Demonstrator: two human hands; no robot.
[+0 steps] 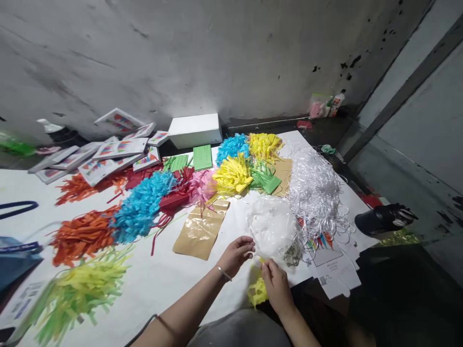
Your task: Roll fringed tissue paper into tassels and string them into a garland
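My right hand (277,284) is closed with thumb and fingers pinched at the top of a yellow tissue-paper tassel (258,292), which hangs down beside it near the table's front edge. My left hand (237,255) is a little higher and to the left, its fingers curled together. Whatever it pinches, if anything, is too small to make out. Just beyond both hands lies a heap of clear plastic bags (272,225). A brown paper sheet (202,229) is left of my left hand. White string (314,188) is piled to the right of the bags.
Fringed paper bundles cover the table (152,284): blue (142,205), orange (85,235), yellow (233,174) and yellow-green (85,289). Printed flat boxes (121,148) and a white box (195,130) stand near the wall. A black bottle (383,218) lies at the right edge.
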